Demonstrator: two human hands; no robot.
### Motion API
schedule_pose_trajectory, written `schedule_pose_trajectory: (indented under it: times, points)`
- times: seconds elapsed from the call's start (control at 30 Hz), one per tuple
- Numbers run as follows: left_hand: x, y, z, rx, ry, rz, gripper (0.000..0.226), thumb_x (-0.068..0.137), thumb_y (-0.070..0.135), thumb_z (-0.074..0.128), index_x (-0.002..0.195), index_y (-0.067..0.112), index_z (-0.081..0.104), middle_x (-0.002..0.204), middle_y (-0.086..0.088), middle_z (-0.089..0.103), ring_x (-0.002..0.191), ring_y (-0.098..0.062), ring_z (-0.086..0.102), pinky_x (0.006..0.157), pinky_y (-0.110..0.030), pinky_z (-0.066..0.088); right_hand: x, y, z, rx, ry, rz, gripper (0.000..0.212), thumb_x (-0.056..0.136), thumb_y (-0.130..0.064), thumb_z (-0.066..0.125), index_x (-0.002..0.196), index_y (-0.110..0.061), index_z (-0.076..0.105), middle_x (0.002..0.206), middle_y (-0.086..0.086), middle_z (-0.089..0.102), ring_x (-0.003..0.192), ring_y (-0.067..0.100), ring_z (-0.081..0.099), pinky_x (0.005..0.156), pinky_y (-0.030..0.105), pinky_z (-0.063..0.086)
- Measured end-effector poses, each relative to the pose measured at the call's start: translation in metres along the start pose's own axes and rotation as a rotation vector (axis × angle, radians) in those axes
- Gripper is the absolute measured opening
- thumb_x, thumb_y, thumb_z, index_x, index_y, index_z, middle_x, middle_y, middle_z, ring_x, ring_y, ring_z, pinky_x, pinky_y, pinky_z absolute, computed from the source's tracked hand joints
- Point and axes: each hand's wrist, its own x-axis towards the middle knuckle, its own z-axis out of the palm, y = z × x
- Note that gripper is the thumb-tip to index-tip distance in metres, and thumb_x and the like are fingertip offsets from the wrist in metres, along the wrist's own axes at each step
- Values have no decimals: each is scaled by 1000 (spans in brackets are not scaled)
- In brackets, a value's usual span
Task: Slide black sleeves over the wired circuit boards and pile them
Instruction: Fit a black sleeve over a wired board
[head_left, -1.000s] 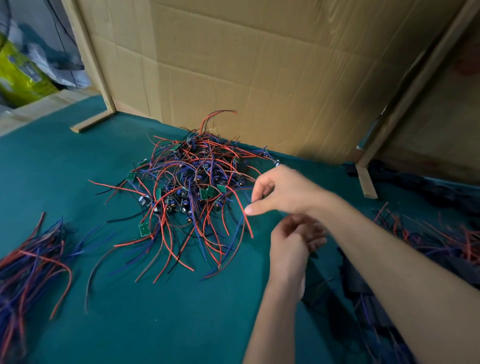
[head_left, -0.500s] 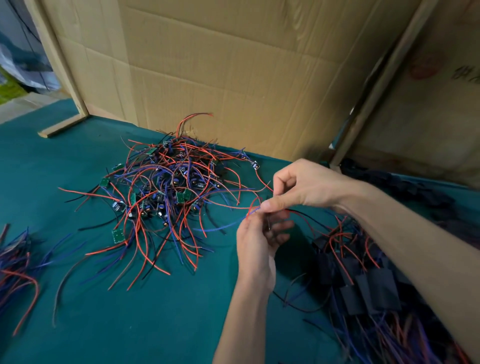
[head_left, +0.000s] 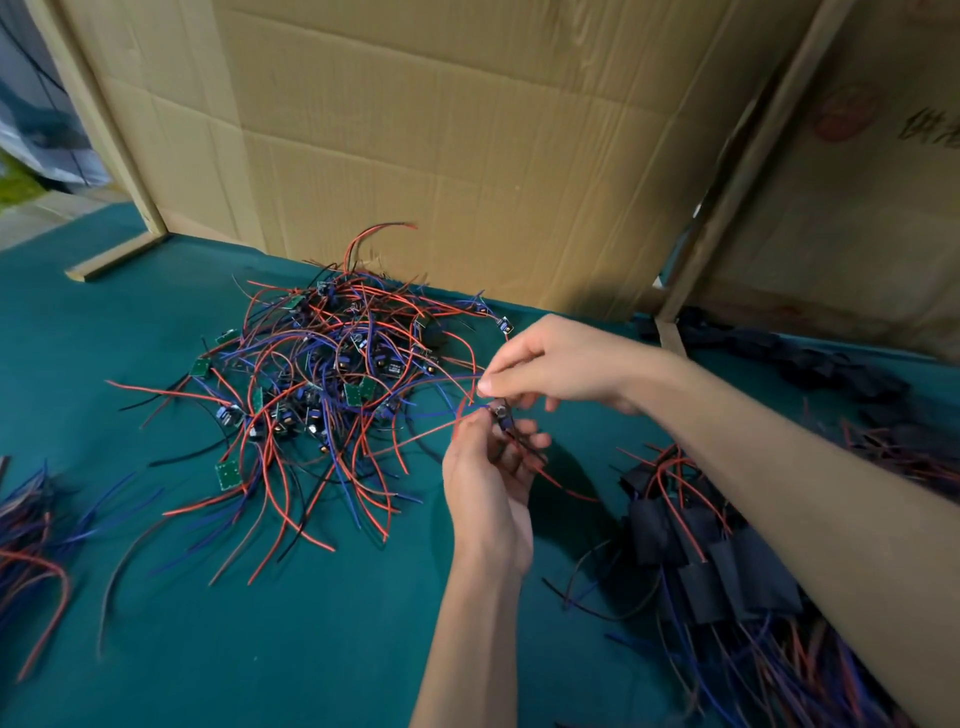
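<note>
Surface (head_left: 322, 649): covered in dark teal felt-like cloth. Back wall: creased brown cardboard panel (head_left: 441, 145), standing upright at the surface's far edge. Right: second cardboard panel (head_left: 857, 234) bearing a faint red stamp. Wooden battens (head_left: 748, 156) frame the panels. Far left: blurred grey sheeting (head_left: 36, 130). Lighting dim, even.

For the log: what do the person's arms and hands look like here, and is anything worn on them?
Both forearms are bare as far as the frame shows, with no sleeves in view. The left hand and right hand wear no gloves, and no rings, watch or wrist strap can be seen. No markings are visible on them.
</note>
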Motion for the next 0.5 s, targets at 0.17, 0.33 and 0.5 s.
schedule_pose_trajectory:
  times: [0.17, 0.33, 0.5]
  points:
    - [-3, -3, 5, 80, -1, -91, 33, 106, 23, 36, 98, 5, 62, 64, -5, 59, 49, -13, 54, 48, -19, 46, 16, -29, 6, 123, -131, 86, 47, 105, -48, 49, 140, -19, 59, 138, 7, 65, 126, 27, 60, 107, 44, 48]
    - [-6, -7, 7, 266, -104, -106, 31, 106, 23, 38, 101, 9, 65, 64, -4, 61, 46, -10, 52, 44, -18, 38, 21, -55, -17, 103, -92, -7, 45, 105, -51, 45, 141, -26, 52, 141, 11, 61, 126, 29, 59, 107, 48, 48]
    - [-10, -11, 4, 418, -308, -110, 39, 103, 21, 35, 89, 10, 70, 62, -6, 63, 49, -13, 52, 48, -21, 37, -18, 1, -114, -273, 278, 165, 25, 99, -39, 63, 112, -19, 71, 112, 5, 76, 108, 27, 70, 87, 34, 53]
